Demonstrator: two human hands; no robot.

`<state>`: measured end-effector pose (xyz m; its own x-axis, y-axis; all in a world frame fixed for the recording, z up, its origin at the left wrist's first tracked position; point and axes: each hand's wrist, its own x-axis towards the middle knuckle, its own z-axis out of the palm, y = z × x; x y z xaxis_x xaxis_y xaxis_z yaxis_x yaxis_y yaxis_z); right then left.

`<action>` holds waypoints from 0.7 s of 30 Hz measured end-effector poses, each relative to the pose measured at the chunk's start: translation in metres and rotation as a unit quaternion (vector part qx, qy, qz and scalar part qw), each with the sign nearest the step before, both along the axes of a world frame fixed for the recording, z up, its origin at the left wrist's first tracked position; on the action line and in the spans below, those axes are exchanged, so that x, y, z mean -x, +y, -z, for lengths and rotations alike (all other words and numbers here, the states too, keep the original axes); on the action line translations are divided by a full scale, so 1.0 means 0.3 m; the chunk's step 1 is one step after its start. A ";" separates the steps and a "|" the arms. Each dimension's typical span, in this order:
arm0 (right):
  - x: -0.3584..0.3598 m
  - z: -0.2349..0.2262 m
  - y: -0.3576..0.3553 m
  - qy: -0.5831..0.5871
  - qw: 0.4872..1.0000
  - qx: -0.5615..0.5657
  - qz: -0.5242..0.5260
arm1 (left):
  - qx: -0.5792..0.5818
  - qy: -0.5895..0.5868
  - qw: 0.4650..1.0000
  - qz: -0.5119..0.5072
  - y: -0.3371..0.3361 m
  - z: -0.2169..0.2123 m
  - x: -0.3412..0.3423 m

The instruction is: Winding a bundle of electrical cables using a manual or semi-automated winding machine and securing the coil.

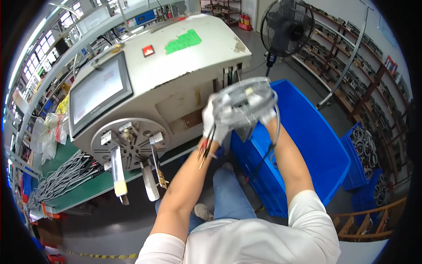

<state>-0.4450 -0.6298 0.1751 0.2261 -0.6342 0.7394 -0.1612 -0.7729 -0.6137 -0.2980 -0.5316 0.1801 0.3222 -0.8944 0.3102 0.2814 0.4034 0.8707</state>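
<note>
Between both hands I hold a coil of grey cable (241, 110), a little blurred, in front of the machine's right end and beside the blue bin (323, 127). My left hand (209, 121), in a white glove, grips the coil's left side. The gloved right hand (267, 117) is closed on its right side, with the fingers partly hidden by the coil. Cable ends with red and dark leads (204, 149) hang below my left hand. A loose length of cable (276, 127) droops past my right wrist.
The pale machine (198, 57) at left carries a screen (99, 92) and a round slotted disc (129, 143) with protruding arms. Grey cables (66, 178) lie on the green bench. A black fan (288, 28) stands behind the bin. Loaded shelves (347, 57) line the right; blue crates (360, 154) hold coils.
</note>
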 end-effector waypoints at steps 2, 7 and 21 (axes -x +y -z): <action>0.018 -0.209 0.228 0.017 0.999 -0.038 0.018 | 0.109 -0.330 0.931 -0.113 0.076 0.071 -0.024; 0.048 -0.319 0.488 0.105 0.985 -0.012 -0.138 | 0.042 -0.407 0.912 -0.021 0.323 0.095 -0.047; 0.009 -0.216 0.546 0.272 0.836 -0.410 -0.244 | -0.115 -0.346 0.931 0.030 0.660 0.066 -0.150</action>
